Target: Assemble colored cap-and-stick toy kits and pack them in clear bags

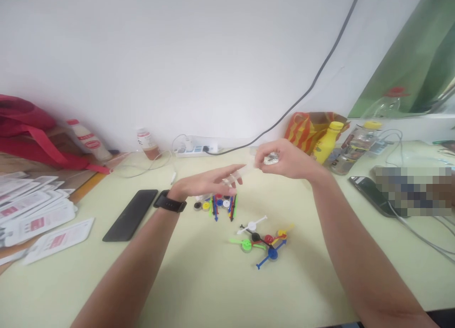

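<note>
My left hand point(209, 182), with a black watch on its wrist, hovers over the table with its fingers stretched out toward my right hand. A clear, thin strip seems to run from the left fingertips to my right hand point(280, 160), which is closed in a pinch on a small clear piece. Below the left hand lies a heap of small coloured discs and pegs point(218, 205). Nearer to me lie several assembled spinners point(261, 240) in white, green, black, red, yellow and blue.
A black phone point(131, 214) lies left of my left arm. White packets point(35, 214) are stacked at the far left beside a red bag point(31, 133). A power strip point(195, 149), bottles point(327, 143) and another phone point(369, 194) stand along the back and right.
</note>
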Demonstrator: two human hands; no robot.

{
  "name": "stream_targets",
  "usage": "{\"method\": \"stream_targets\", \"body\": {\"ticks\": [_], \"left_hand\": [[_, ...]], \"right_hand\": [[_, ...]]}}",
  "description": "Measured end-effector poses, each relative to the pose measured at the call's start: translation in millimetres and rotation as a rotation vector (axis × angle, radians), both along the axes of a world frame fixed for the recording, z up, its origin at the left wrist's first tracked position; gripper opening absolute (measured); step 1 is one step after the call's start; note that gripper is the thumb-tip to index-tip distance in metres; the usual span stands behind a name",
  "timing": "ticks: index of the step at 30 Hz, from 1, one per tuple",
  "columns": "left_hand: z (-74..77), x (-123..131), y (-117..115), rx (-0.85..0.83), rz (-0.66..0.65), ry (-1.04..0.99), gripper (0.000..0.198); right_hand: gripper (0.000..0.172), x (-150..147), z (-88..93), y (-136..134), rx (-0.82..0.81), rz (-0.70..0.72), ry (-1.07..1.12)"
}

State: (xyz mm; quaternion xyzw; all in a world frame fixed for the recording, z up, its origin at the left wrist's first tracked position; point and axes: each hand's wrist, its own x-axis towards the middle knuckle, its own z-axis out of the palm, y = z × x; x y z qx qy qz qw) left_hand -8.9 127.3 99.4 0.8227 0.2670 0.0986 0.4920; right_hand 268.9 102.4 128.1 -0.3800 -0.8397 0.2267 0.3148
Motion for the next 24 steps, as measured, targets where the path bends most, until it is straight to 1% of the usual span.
{"method": "stream_targets", "body": {"ticks": [2,4,9,12,16,21,24], "left_hand": [[0.9,-1.6,1.3,-0.059,-0.022,-0.019,0.072],[0.7,-2.1,2.2,-0.092,-0.045,-0.036,0.071],[-3.8,1.6,2.5,-0.129,-0.092,-0.038,0.059],[-2.6,5.7,-0.2,-0.131,-0.121,-0.028,0.055],[3.1,7.4,-4.0,-0.115,-0.152,-0.011,0.061],[2.3,3.7,-3.5,-0.103,-0.117,0.027,0.075],[0.1,7.2,-3.6,-0.118,-0.155,0.023,0.080]], "right_hand": [[0.012,1.8,3.3,-4.1,-0.005,0.015,-0.030],[0.016,1.1,7.0,-8.8,-0.017,0.058,-0.049],[0.031,-9.5,13.8,-15.2,-0.089,0.299,-0.090],[0.039,-14.3,14.2,-14.1,-0.145,0.413,-0.126],[0.040,-13.3,11.5,-12.7,-0.214,0.514,-0.161],[0.050,-6.3,8.3,-12.5,-0.252,0.525,-0.253],[0.055,-6.0,7.6,-12.4,-0.308,0.540,-0.326]]}}
